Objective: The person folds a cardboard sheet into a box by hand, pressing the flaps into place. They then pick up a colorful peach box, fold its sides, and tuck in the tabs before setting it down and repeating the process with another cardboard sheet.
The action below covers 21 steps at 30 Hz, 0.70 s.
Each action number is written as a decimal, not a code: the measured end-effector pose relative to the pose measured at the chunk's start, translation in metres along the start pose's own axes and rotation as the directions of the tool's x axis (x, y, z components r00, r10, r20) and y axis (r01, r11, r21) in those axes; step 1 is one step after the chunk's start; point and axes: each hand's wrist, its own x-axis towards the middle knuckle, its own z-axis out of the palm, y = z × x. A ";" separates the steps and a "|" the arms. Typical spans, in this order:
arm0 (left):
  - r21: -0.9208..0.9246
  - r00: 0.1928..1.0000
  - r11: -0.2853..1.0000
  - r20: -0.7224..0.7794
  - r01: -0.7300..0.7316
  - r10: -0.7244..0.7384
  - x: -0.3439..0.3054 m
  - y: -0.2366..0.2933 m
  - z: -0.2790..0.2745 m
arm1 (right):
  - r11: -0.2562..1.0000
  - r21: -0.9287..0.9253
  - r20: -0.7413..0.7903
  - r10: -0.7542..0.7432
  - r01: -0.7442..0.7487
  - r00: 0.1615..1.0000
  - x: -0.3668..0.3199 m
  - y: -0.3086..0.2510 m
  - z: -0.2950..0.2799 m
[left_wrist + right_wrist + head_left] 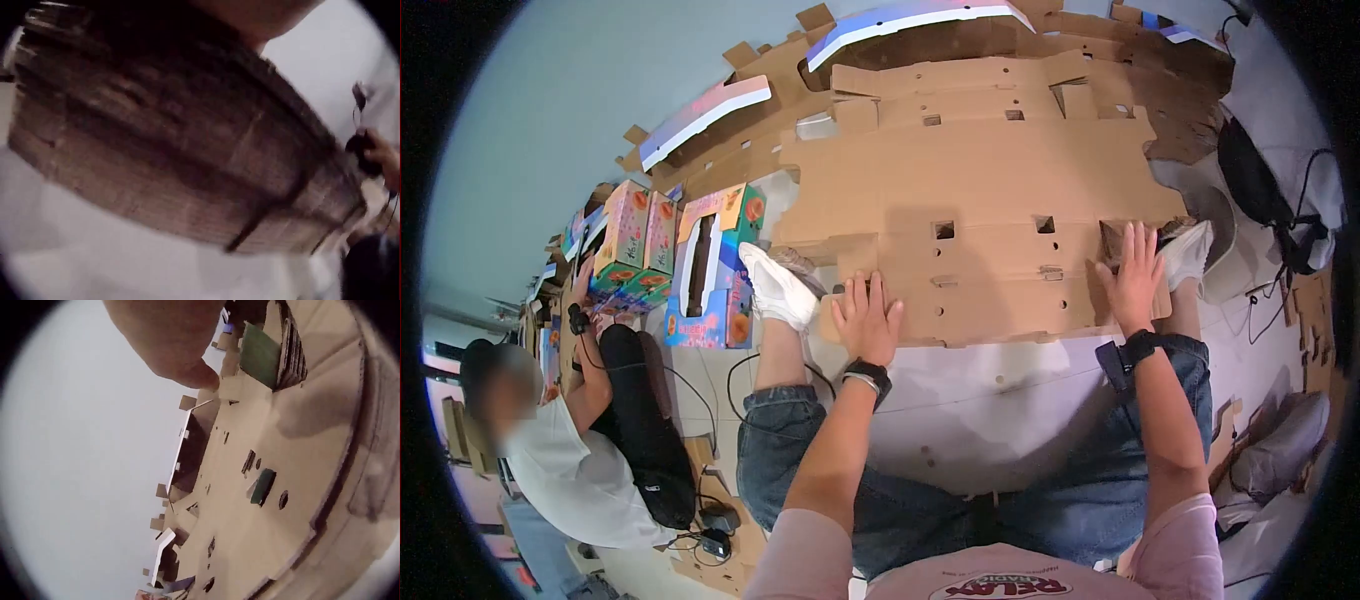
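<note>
A stack of flattened brown cardboard box blanks (990, 180) lies between the person's legs, its top sheet pierced by slots and small holes. At the near left corner, the left hand (865, 322) rests on the cardboard with its fingers pointing away from the body. The right hand (1137, 275) lies on the near right corner, fingers extended and thumb spread. In the left wrist view the layered side of the stack (187, 162) shows dark and blurred below part of the hand. The right wrist view has the right hand (178, 337) over the slotted sheet (250, 431).
Printed fruit boxes (715, 265) stand to the left, beside another seated person (565, 470). More cardboard with white-edged flaps (705, 120) lines the far side. A black bag (1255, 190) is at right. Cables (700, 385) cross the tiled floor.
</note>
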 end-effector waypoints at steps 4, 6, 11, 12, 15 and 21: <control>-0.036 0.999 0.999 0.039 0.020 -0.018 0.000 0.003 -0.001 | 0.994 -0.014 0.045 0.105 -0.104 0.993 -0.036 0.008 0.046; -0.133 0.998 0.989 -0.009 0.067 -0.069 0.003 0.000 0.000 | 0.989 -0.058 0.071 0.140 -0.136 0.988 -0.037 0.004 0.045; -0.104 0.987 0.992 -0.139 0.068 -0.082 0.052 0.009 -0.040 | 0.961 -0.230 0.089 0.178 -0.153 0.980 -0.032 0.001 0.042; -0.118 0.978 0.986 -0.156 0.118 -0.135 0.064 0.006 -0.041 | 0.960 -0.235 0.091 0.175 -0.150 0.980 -0.032 0.000 0.041; -0.388 0.963 0.898 -0.081 0.205 -0.255 0.071 0.003 -0.027 | 0.966 -0.213 0.086 0.170 -0.149 0.982 -0.032 -0.001 0.041; -0.371 0.998 0.929 -0.053 0.014 -0.036 0.052 -0.020 0.008 | 0.969 -0.194 0.029 0.158 -0.149 0.987 -0.031 0.007 0.051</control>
